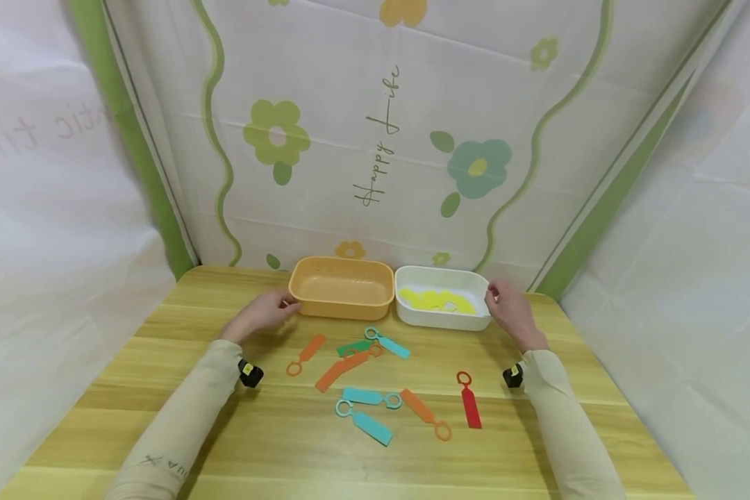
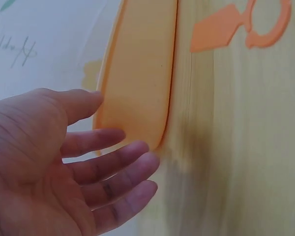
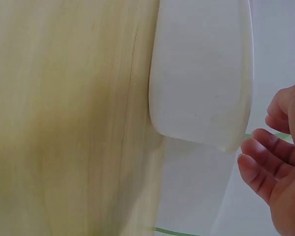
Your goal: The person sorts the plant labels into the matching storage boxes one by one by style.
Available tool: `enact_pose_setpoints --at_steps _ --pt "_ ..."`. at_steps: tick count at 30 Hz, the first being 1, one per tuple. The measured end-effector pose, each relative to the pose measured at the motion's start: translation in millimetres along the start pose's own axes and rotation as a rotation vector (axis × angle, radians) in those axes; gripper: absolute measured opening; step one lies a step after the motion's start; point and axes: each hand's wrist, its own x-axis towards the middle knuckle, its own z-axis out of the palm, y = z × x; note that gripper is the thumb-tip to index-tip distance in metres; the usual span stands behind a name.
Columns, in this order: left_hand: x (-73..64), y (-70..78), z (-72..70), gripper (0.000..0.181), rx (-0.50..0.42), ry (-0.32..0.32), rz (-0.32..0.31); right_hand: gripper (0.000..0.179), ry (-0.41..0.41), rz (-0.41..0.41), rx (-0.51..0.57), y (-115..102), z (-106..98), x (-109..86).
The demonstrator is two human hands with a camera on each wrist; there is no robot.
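Bright, even light is filling the head view, soft shadows lying beside the sleeves (image 1: 187, 410) on the table (image 1: 487, 458), while both wrist views run dimmer and fuzzier, smudgy shadows crossing the wood, the white tub (image 3: 201, 73) looking hazy and grey.

Pale wood-grain table (image 1: 256, 430) holding an oblong orange bin (image 1: 344, 310) and oblong white bin (image 1: 440, 320). Plus flat assorted-colour ring-ended tags (image 1: 371, 428), probably plastic.

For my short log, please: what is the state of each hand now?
Left hand: open, holding nothing, by the orange rectangular plastic box.
Right hand: open, fingers loosely curled, by the white rectangular plastic box.
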Motion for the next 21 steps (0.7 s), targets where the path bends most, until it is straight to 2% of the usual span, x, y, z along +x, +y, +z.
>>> enact_pose_setpoints --at_steps 3,10,13,17,20,21 --pt "-1.6 6.8 1.3 0.031 0.034 -0.033 0.007 0.021 -0.028 0.060 0.031 4.1 -0.7 0.8" --pt "-6.6 19.2 7.6 0.025 0.104 -0.086 0.077 0.037 -0.148 0.155 0.072 16.1 -0.2 1.3" --pt "-6.8 23.0 13.0 0.031 0.116 -0.122 0.080 0.043 -0.182 0.191 0.104 20.0 0.2 2.1" --pt "-6.3 27.8 21.7 0.038 0.145 -0.151 0.119 0.046 -0.202 0.211 0.125 24.8 2.0 5.7" --pt "-9.8 34.1 26.1 0.039 0.163 -0.161 0.145 0.048 -0.219 0.220 0.113 26.7 4.3 9.6" --pt "-13.1 38.8 26.0 0.041 0.167 -0.171 0.133 0.048 -0.227 0.227 0.114 26.3 4.6 11.1"
